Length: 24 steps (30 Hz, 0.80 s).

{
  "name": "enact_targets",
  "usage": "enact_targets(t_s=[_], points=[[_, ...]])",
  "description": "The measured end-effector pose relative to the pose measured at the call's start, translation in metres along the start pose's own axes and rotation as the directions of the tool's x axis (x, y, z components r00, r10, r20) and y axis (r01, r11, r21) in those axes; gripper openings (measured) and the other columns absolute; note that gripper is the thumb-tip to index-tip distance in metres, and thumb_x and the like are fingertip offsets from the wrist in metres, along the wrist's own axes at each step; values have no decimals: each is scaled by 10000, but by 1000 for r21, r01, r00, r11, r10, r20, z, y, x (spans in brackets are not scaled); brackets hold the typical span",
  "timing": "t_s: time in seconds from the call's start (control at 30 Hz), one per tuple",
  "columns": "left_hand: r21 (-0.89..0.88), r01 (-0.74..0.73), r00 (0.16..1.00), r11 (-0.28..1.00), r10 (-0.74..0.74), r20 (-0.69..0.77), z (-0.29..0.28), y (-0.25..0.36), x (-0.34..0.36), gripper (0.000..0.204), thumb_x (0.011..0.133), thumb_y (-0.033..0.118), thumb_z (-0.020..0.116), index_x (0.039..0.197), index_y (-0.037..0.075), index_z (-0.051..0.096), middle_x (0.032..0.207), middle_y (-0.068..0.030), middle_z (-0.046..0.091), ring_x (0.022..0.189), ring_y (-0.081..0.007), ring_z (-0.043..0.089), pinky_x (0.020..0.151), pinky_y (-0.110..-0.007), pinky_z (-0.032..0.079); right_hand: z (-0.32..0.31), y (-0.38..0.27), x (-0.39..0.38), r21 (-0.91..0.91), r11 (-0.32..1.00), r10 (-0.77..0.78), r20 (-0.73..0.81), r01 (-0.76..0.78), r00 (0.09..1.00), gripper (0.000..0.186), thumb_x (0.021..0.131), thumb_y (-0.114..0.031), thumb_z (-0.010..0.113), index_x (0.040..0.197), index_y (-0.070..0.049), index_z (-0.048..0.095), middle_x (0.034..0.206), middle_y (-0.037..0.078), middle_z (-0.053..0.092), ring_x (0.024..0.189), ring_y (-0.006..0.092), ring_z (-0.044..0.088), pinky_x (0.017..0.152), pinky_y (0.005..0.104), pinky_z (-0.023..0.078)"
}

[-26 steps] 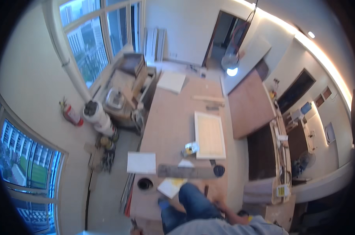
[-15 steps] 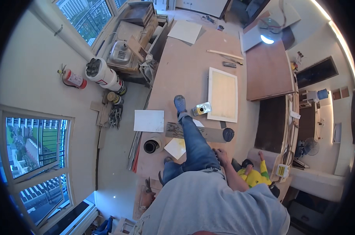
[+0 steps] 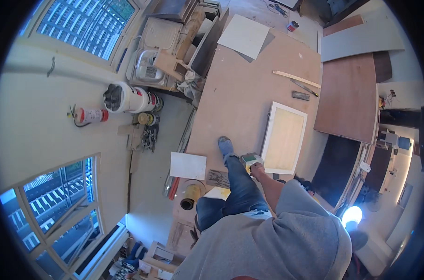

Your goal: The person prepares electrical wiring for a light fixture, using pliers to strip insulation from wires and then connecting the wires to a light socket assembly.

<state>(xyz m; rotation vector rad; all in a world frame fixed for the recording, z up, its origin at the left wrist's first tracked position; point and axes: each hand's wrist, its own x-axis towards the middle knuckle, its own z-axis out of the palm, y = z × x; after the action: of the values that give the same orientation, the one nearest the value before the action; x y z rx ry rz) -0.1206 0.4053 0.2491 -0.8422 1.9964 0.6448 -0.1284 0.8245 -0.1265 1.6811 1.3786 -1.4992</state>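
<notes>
My right hand (image 3: 256, 170) is closed on a green, white and yellow rectangular tin (image 3: 251, 159) beside a white-framed cream panel (image 3: 284, 136). My left hand is hidden behind my grey shirt. My leg, with a blue-shod foot (image 3: 225, 146), stretches over the large plywood work surface (image 3: 240, 88), left of the tin. A cardboard tube (image 3: 192, 195) lies near my knee, below a white sheet (image 3: 187, 165). A grey marked board (image 3: 217, 179) shows beside my shin.
A cluttered sink unit (image 3: 149, 65), buckets (image 3: 135, 98) and a fire extinguisher (image 3: 91, 115) line the left side. Large leaning panels (image 3: 345, 98) stand right. A wood strip (image 3: 296, 79) and knife (image 3: 305, 88) lie farther up. A co-worker (image 3: 307, 189) is partly hidden at my right.
My right hand has moved up from beside my hip onto the tin. My left hand has dropped out of sight. The view has shifted, and the co-worker is more hidden.
</notes>
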Motion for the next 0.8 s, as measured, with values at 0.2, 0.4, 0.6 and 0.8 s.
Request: enact_targets(t_s=[0.2,0.4,0.6,0.8], points=[[-8,-114,993,993,115,18,-2,149,3,240,841,200,766,771,-15,687,711,-110,671,587,-198,633,534,-350,480,-23,-90,0,-312,926,-280,-194,212,940,284,921,-201,564,1067,-24,731,1018,182,748,911,342,722,838,436,575],[3,-234,971,972,234,40,-6,269,38,256,856,218,770,773,-7,683,715,-97,666,588,-185,620,535,-336,468,-67,-201,22,-18,993,-115,-11,115,993,256,943,-176,617,1136,-26,689,963,141,728,683,221,698,591,360,566],[-143,-382,921,913,389,25,-23,417,99,272,872,237,773,775,1,679,719,-85,661,590,-173,606,537,-322,456,-118,-350,-5,352,893,-293,-16,280,956,257,990,-213,613,1100,10,680,892,113,705,699,185,687,567,316,540],[-263,-511,811,818,560,166,-26,667,200,236,916,255,759,906,48,646,702,-29,610,538,-130,562,484,-304,456,-167,-511,-31,174,742,-642,-93,647,761,386,974,-368,675,1047,10,695,894,149,723,817,233,706,747,410,574]])
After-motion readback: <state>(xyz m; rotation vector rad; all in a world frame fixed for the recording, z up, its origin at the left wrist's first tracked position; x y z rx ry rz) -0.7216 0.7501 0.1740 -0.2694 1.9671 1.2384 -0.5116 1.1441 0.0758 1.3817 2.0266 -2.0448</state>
